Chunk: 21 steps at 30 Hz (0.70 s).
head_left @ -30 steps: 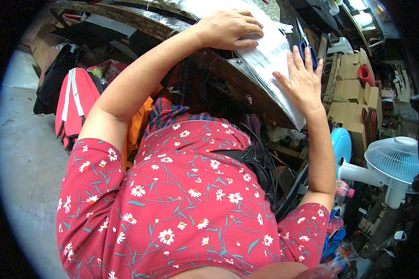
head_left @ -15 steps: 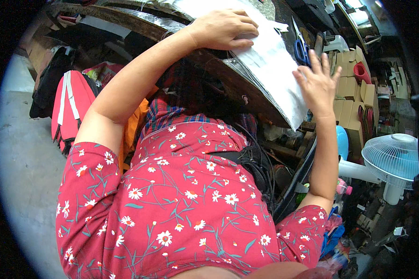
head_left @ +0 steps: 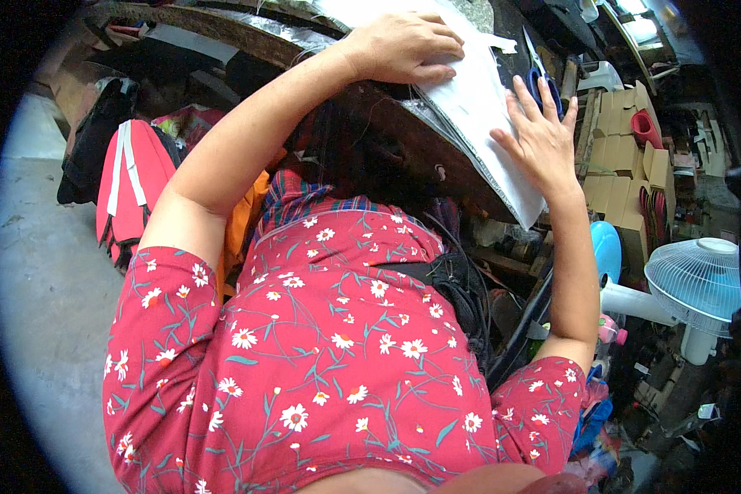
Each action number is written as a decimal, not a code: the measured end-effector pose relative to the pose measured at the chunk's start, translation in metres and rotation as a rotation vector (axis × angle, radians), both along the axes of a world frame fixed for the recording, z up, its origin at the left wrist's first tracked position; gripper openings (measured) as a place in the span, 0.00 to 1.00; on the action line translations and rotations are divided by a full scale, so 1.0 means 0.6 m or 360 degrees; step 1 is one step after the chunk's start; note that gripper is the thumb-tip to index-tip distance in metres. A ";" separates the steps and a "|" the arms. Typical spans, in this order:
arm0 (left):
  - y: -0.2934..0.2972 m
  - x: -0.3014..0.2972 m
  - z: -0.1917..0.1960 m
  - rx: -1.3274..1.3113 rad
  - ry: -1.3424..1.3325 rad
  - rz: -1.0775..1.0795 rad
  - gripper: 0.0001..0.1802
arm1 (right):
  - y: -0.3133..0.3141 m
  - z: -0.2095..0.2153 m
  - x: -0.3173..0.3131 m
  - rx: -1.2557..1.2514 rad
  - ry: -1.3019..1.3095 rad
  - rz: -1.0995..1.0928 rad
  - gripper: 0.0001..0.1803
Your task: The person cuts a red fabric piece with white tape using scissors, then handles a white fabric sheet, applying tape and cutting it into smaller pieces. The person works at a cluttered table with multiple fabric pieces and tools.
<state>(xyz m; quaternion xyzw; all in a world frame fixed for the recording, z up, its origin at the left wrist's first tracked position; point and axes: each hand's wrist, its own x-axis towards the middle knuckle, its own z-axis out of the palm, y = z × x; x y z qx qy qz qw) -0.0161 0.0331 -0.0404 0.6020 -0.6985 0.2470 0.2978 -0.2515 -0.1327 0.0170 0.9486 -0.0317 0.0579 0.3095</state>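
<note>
A stack of thin white sheets (head_left: 490, 123) lies on the worn dark work table, with one corner reaching past its near edge. My left hand (head_left: 407, 49) rests flat on the stack's left side, fingers extended. Over the right edge of the top sheet is my right hand (head_left: 539, 140), palm down with its fingers spread; whether the palm presses on the sheet I cannot tell. Just beyond its fingertips lie scissors with dark blue handles (head_left: 542, 89), partly covered by the fingers. Neither hand grips anything.
Cardboard boxes (head_left: 617, 148) stand to the right, with a red roll (head_left: 644, 128) on them. Closer at the right is a fan with a white cage (head_left: 696, 284). A red bag with white straps (head_left: 132, 177) sits on the left near the table's wooden edge (head_left: 222, 31).
My right hand has moved left, over the edge of the white sheets, nearer the left hand. My left hand stays on the stack, almost unmoved.
</note>
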 end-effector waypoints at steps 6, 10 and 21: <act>0.010 0.001 0.009 0.0138 0.0294 -0.0259 0.18 | -0.025 0.008 -0.072 0.0079 -0.0018 0.0109 0.36; 0.018 -0.005 0.019 0.0165 0.0282 -0.0105 0.19 | -0.068 0.022 -0.095 0.0314 -0.0125 -0.0157 0.36; 0.021 -0.009 0.026 0.0213 0.0214 0.0289 0.21 | 0.034 -0.044 -0.115 0.0575 -0.0151 -0.0142 0.35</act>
